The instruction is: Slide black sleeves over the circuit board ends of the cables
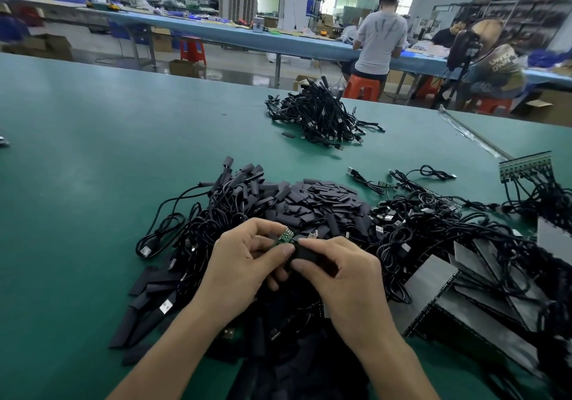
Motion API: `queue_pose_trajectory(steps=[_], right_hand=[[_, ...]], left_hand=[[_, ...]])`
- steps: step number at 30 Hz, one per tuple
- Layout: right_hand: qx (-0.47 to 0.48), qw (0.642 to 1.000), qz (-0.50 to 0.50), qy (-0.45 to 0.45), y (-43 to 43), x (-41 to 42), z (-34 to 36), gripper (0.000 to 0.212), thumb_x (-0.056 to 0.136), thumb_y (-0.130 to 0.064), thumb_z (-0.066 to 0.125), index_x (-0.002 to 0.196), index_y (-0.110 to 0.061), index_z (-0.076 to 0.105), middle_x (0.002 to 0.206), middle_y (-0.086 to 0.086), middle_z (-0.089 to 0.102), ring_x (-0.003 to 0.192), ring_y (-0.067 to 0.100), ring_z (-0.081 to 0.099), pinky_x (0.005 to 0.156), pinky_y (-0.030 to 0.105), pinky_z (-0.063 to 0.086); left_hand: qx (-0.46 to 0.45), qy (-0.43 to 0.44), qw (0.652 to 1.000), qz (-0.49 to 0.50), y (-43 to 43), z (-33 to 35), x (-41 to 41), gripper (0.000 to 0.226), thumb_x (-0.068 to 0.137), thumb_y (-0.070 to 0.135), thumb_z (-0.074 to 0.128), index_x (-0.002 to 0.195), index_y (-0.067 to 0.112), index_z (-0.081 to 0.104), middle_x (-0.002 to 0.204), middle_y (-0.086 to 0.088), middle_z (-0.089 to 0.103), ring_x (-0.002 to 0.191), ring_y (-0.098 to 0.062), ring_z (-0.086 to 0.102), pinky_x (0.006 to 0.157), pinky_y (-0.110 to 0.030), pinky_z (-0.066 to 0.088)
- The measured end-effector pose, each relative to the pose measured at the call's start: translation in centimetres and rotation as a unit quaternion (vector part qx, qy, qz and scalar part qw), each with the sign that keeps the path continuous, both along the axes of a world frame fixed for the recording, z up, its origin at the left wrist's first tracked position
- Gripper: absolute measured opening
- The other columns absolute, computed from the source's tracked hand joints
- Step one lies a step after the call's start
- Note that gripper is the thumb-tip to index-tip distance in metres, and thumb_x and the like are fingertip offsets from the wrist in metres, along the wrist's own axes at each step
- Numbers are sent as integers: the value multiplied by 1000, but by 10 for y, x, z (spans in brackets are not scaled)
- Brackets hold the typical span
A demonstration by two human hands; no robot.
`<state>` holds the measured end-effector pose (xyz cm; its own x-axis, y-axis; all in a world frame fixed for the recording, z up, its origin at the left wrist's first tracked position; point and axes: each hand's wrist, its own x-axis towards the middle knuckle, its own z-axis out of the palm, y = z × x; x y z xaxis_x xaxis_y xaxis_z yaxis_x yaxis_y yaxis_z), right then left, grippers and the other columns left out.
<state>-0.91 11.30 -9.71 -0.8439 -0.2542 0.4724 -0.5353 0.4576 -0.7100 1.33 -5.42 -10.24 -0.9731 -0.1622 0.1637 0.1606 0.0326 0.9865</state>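
Currently, on the near side of the heap of loose sleeves [322, 201], the left hand [244, 260] pinches a small green circuit board [284, 236] between thumb and fingertips. The right hand [343, 272] pinches one black sleeve [306, 252], thumb on top, with its open end against the near end of the board. Most of the board shows bare, so this unit is judged as only begun: the sleeve has yet to be pushed along over it. Left of the heap, and touching it, lies a tangle of cables with black covered ends [235, 183], which appear to be finished pieces. Right of the heap a larger tangle of cables [433, 214] spreads out, one bare green end showing beyond it. Further right, boards in an unbroken strip [526, 164] carry attached leads, and these are judged outstanding. Beyond the heap, well apart on the green table [93, 152], sits a second pile of cables [322, 115]; whether these are sleeved cannot be told for certain. On balance a good share is done, with a substantial share left and sleeve stock ample.
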Motion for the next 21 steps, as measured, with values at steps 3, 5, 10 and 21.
queue_pose_trajectory(steps=[3,5,10,21], right_hand=[[-39,999,-6,-23,3,-1,0,29,78,-19,83,106,-25,77,91,-18,70,89,-2,66,79,10,48],[-79,995,-7,-56,6,-4,0,27,76,-19,83,102,-25,78,88,-16,72,87,-1,68,77,11,50],[-123,985,32,-116,11,-8,2,24,75,-16,83,94,-29,79,86,-14,75,84,2,70,75,13,51],[-120,982,45,-140,13,-11,0,22,77,-21,82,96,-32,78,90,-14,75,89,4,70,78,16,52]], left_hand=[[-24,9,1000,6,-2,0,0,13,89,6,71,99,14,70,66,-4,70,48,-13,60,45,-21,49],[-43,13,999,10,-4,-1,1,12,90,10,70,97,19,74,58,1,64,43,-10,54,43,-19,45],[-48,14,999,-3,-5,-1,1,23,93,13,67,92,34,77,51,6,54,41,-8,43,40,-20,36],[-43,-4,998,-45,-7,3,2,34,100,7,55,95,32,77,47,11,50,39,-3,38,41,-15,33]])
